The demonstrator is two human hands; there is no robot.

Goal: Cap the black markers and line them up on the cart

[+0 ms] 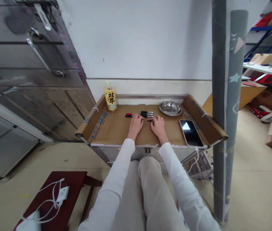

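My sleeves point(116, 179) are plain white, my trousers point(138, 195) pale beige. The cardboard sheet point(116, 128) is brown with blue print. The slim pens point(147, 113) are black, one pen point(129, 115) red-and-black. The plastic bottle point(110, 97) wears a yellow label; the round steel bowl point(171, 108) is silver; the flat phone point(191, 132) is black.

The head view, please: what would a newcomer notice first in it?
Two hands, left hand and right hand, rest flat on a cardboard-lined tray, fingers beside a small row of pens. A yellow-labelled bottle stands at the back left, a steel bowl back right, a phone near the right edge.
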